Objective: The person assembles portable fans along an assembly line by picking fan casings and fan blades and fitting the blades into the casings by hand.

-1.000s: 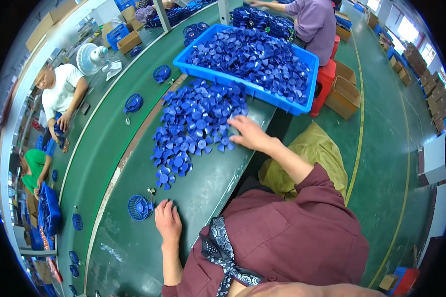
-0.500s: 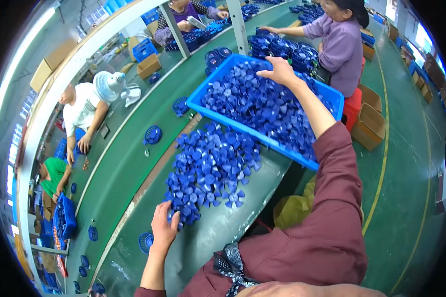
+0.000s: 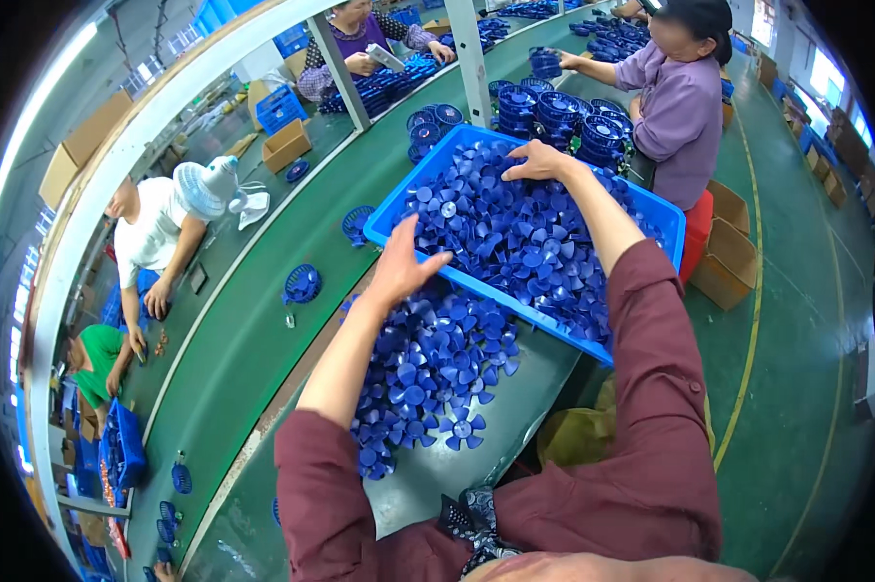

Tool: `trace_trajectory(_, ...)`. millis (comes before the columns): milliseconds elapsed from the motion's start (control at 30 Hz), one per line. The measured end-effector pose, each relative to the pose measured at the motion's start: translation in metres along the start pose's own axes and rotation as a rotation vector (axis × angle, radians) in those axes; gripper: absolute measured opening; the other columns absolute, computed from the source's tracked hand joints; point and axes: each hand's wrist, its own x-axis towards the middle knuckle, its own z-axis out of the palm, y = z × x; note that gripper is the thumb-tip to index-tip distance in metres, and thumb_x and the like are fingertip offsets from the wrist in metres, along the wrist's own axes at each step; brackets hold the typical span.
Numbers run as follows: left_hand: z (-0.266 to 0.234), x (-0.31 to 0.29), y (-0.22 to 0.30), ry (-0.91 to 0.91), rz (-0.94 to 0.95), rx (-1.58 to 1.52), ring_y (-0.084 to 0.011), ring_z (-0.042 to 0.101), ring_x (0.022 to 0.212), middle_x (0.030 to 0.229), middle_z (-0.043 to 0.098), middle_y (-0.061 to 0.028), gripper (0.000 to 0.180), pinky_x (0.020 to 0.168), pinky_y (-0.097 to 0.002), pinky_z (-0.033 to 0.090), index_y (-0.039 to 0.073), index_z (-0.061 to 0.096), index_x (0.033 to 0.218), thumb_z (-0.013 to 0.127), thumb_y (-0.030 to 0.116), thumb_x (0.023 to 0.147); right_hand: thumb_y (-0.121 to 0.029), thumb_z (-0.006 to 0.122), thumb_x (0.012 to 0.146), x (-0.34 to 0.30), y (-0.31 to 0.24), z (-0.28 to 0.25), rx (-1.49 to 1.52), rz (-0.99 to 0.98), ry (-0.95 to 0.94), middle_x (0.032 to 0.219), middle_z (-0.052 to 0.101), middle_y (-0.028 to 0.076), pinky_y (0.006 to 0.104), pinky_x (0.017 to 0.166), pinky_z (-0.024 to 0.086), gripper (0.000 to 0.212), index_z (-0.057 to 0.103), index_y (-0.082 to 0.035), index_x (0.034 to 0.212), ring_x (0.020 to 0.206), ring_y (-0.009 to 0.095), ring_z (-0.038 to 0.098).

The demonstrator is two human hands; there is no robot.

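A blue plastic crate [image 3: 566, 337] heaped with small blue fan blades [image 3: 530, 233] stands tilted at the far end of my work table. My left hand [image 3: 405, 268] is over the crate's near left rim, thumb and fingers spread, with nothing seen in it. Toward the far rim, my right hand [image 3: 542, 161] rests on top of the blades in the crate. Its thumb and fingers are apart, though the fingertips are partly hidden. On the table just below the crate lies a loose pile of the same fan blades [image 3: 423, 373], partly covered by my left forearm.
A green conveyor belt [image 3: 253, 315] runs along the left, carrying spaced blue fan housings [image 3: 303, 283]. Stacked fan housings [image 3: 559, 112] stand beyond the crate, beside a person in purple [image 3: 678, 107]. Other people sit across the belt. Cardboard boxes [image 3: 727, 260] stand at right.
My left hand has moved up from the loose pile to the crate's near left rim. My right hand has stayed over the blades, slightly lower in view. The person in purple now lifts a fan housing.
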Motion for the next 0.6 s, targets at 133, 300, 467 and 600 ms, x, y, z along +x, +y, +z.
trace_trajectory(133,0.015,0.04,-0.006,-0.066,-0.11,-0.073,-0.0403,0.038,0.133,0.141,0.038,-0.0308,0.107,0.11,-0.0428,0.032,-0.008,0.03,0.141,0.078,0.053,0.068,-0.046,0.071,0.076,-0.023,-0.016,0.006,0.091,-0.182,-0.078,0.127,0.059,0.02,0.0358,0.104,0.04,0.068,0.059,-0.001,0.126,0.12,0.033,0.054)
trace_trajectory(300,0.018,0.055,-0.001,-0.186,-0.201,-0.129,-0.0408,0.036,0.134,0.143,0.034,-0.0317,0.119,0.111,-0.0429,0.031,-0.006,0.023,0.145,0.076,0.063,0.063,-0.055,0.075,0.072,-0.038,-0.034,0.013,0.2,-0.088,-0.041,0.132,0.054,0.023,0.0375,0.102,0.041,0.089,0.048,0.001,0.135,0.12,0.032,0.053)
trace_trajectory(467,0.019,0.053,-0.004,-0.339,0.012,-0.123,-0.0379,0.025,0.141,0.151,0.022,-0.0277,0.124,0.115,-0.0424,0.024,-0.005,0.017,0.147,0.079,0.061,0.062,-0.059,0.077,0.069,-0.013,-0.019,0.011,0.175,-0.029,0.052,0.145,0.037,0.026,0.0369,0.113,0.028,0.108,0.032,0.008,0.142,0.137,0.034,0.036)
trace_trajectory(600,0.022,0.052,-0.011,-0.376,-0.063,0.022,-0.0431,0.025,0.139,0.152,0.023,-0.0255,0.13,0.114,-0.0462,0.026,0.005,0.012,0.151,0.083,0.059,0.057,-0.064,0.074,0.067,0.0,-0.046,0.012,0.141,0.043,-0.215,0.145,0.04,0.022,0.0389,0.112,0.03,0.105,0.039,0.003,0.141,0.135,0.033,0.038)
